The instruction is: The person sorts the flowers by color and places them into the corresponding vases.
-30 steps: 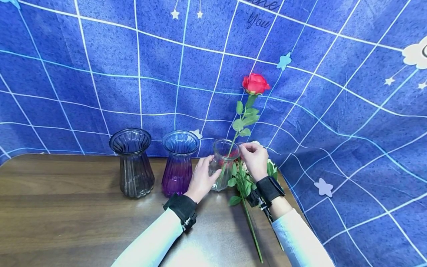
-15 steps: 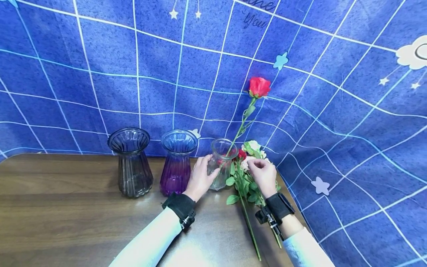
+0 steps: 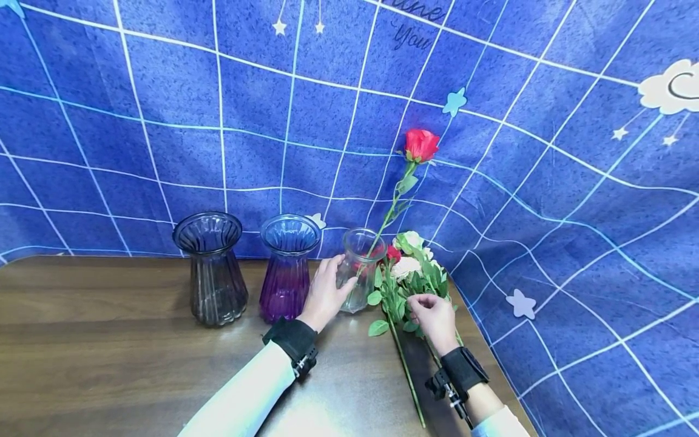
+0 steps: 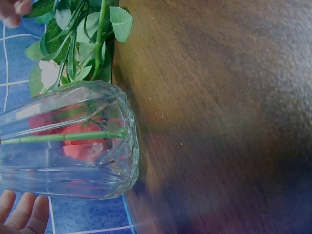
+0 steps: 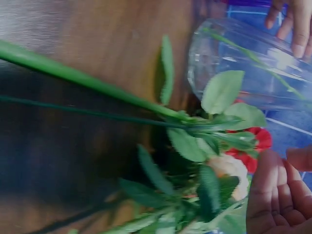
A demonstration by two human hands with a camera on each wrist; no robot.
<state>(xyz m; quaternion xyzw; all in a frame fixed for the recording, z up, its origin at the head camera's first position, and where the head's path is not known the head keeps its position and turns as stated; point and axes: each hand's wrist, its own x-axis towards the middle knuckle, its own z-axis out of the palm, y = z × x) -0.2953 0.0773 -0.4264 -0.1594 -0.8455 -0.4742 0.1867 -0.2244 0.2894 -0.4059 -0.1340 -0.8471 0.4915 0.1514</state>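
Note:
A clear glass vase [image 3: 355, 297] stands upright near the table's back edge. One red rose [image 3: 420, 145] leans to the right in it, its green stem [image 4: 73, 136] reaching the bottom. My left hand [image 3: 326, 290] holds the vase's left side, thumb toward the front. Over the pile of flowers right of the vase, my right hand [image 3: 437, 318] has its thumb and fingers loosely bent, with nothing seen between them. That pile has a red bloom [image 5: 253, 146], a pale pink bloom [image 3: 406, 267], a white bloom [image 3: 411, 240] and green leaves; some stems lie toward the front.
A grey glass vase [image 3: 215, 279] and a blue-purple glass vase [image 3: 286, 276] stand in a row to the left. Behind and right of the wooden table [image 3: 109, 364] hangs a blue gridded cloth [image 3: 164, 91].
My right hand has come away from the rose's stem and moved down and toward me over the flower pile. The rose has turned and leans further right. My left hand stays at the vase.

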